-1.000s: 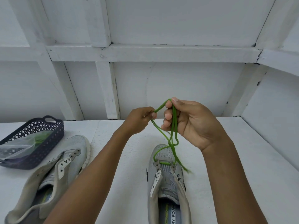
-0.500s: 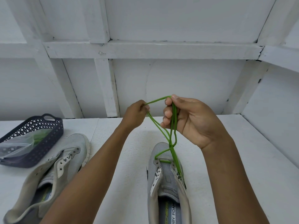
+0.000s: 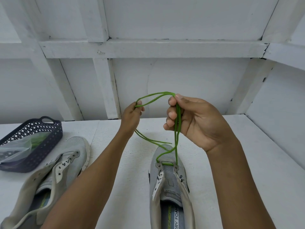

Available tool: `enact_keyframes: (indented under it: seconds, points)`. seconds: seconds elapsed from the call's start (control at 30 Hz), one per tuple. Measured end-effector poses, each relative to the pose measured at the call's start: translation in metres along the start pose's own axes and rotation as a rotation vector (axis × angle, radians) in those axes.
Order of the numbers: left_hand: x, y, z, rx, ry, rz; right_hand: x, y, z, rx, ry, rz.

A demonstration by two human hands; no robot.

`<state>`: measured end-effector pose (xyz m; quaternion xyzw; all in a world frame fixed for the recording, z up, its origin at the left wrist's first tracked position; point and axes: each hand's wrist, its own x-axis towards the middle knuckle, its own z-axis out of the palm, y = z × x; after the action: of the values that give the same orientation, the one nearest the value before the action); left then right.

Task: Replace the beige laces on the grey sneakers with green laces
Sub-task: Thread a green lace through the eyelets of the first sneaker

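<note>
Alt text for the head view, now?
The left hand and right hand hold a green lace above a grey sneaker, threaded through its toe-end eyelets. An unlaced second sneaker and dark basket sit left on the white table.

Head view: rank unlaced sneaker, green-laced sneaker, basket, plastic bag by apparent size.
Largest: unlaced sneaker and green-laced sneaker, which look alike and are both cut by the frame, so unranked.
Then: basket, cut at the edge.
Smallest: plastic bag inside it.

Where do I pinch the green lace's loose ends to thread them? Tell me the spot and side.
Pinch the green lace just behind its two tips, coming from the right: they point rightward near the grey sneaker's toe, and the left hand holds the strands farther back.
</note>
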<state>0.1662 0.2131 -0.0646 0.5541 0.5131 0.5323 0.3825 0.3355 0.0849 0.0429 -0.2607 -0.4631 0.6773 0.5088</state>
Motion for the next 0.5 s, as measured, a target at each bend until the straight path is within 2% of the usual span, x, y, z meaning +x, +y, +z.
enact_keyframes:
  seconds: [0.07, 0.27, 0.4, 0.5]
  points:
    - [0.002, -0.004, 0.0, 0.099, -0.088, 0.034, 0.0, 0.0, 0.0, 0.002, 0.0, -0.002]
    - [0.013, -0.012, -0.007, 0.414, -0.517, -0.002, 0.002, 0.002, -0.001, -0.002, -0.002, 0.014]
    - [0.006, 0.021, -0.013, 0.23, -0.663, 0.126, 0.003, 0.004, -0.003, 0.003, 0.032, 0.032]
    - [-0.011, 0.058, -0.013, 0.153, -0.674, 0.304, 0.005, 0.006, -0.005, 0.0, 0.048, 0.048]
